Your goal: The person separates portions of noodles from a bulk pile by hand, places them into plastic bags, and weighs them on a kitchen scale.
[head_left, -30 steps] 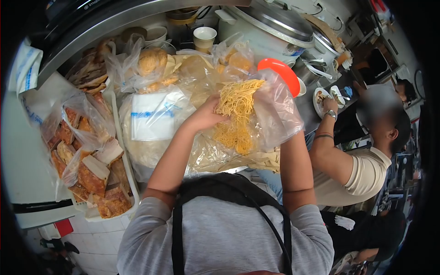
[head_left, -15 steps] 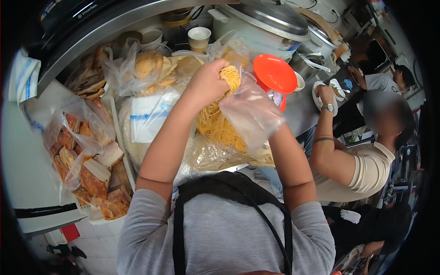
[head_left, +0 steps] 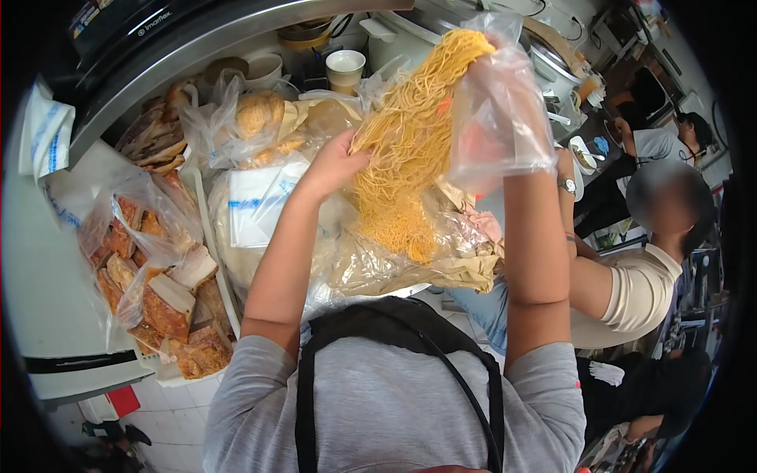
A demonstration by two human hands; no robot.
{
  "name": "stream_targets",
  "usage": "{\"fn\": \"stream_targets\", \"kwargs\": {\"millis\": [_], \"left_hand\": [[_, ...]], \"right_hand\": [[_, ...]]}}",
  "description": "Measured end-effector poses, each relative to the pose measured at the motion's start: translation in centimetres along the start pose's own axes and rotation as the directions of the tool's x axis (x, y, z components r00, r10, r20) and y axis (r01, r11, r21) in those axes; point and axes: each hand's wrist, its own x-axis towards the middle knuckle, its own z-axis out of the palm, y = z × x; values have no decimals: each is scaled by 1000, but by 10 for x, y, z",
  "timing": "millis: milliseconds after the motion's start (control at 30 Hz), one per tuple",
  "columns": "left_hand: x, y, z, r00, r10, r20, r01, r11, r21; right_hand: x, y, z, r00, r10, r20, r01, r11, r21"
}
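Observation:
Long yellow noodles (head_left: 414, 102) are stretched upward in a thick bundle, their lower end joining the pile on an open clear plastic bag (head_left: 363, 264). My right hand (head_left: 505, 83), covered by a clear plastic bag (head_left: 505, 146), is closed around the bundle's upper end; its fingers are blurred by the plastic. Lower down, my left hand (head_left: 335, 167) pinches strands at the left edge of the bundle. Folded white plastic bags (head_left: 264, 201) with blue print lie just left of that hand. Behind the noodles, a red plate is mostly hidden.
Roasted meat pieces (head_left: 169, 303) fill a tray at left, partly under plastic. Bagged round brown food (head_left: 259, 114) and a paper cup (head_left: 345, 69) stand farther back. A large cooker (head_left: 386, 47) is behind the noodles. A co-worker (head_left: 623, 284) sits close at right.
My right hand has risen up and rightward, lifting a long bundle of noodles from the pile. My left hand has come down and left from the noodle clump it held higher up.

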Motion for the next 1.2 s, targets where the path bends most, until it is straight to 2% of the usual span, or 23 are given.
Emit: {"fn": "stream_targets", "kwargs": {"millis": [67,167,233,267,300,400,467,533,600,667,767,800,867,900,967,1033,1100,1167,1200], "left_hand": [[-2,-23,1,994,-110,-4,110,993,48],[-10,-50,9,957,-275,-90,280,959,42],[-14,-88,8,952,-292,-94,289,956,-51],[-18,-85,10,949,-300,-95,291,952,-96],[-21,-81,16,948,-286,-137,287,958,-13],[-15,-94,16,974,-93,-205,137,967,213],[-12,-90,9,953,-232,-196,283,912,297],[-18,-75,10,951,-273,-144,299,931,207],[-28,-45,1,947,-257,193,226,960,167],[-31,-10,-4,933,-173,317,211,974,-88],[-14,19,-12,936,160,312,-43,935,-351],[-13,29,-8,939,193,285,-86,933,-349],[-18,43,5,945,245,216,-166,929,-331],[-18,39,3,964,143,225,-99,976,-195],[-11,31,-8,982,-68,178,55,996,77],[-10,42,1,998,60,37,-58,997,-44],[-2,49,-7,996,89,13,-89,996,-7],[7,67,0,996,80,41,-87,976,201],[10,77,5,996,57,65,-69,975,213]], "right_hand": [[25,28,-8,995,-103,-14,100,989,-112],[45,15,-23,995,-101,10,101,990,-100],[58,0,-35,995,-96,29,97,994,-49],[63,-6,-40,995,-93,40,94,995,-22],[67,-13,-46,994,-89,56,88,996,11],[74,-29,-51,988,-72,134,57,993,108],[72,-38,-49,976,-51,210,15,986,166],[67,-43,-52,963,-4,268,-50,979,197],[61,-50,-45,943,47,328,-127,966,225],[50,-55,-31,936,66,345,-152,962,228],[28,-34,8,959,-163,231,140,984,112],[18,-28,18,948,-246,204,235,969,76],[2,-22,25,903,38,428,-90,991,102],[-8,-21,28,822,163,546,-251,964,90],[-24,-20,26,834,182,521,-131,982,-134],[-37,1,23,797,-58,601,179,973,-143],[-39,11,20,816,-56,576,41,998,40],[-39,4,15,844,-26,536,-76,983,167],[-41,-1,18,822,64,566,-183,970,157]]}}
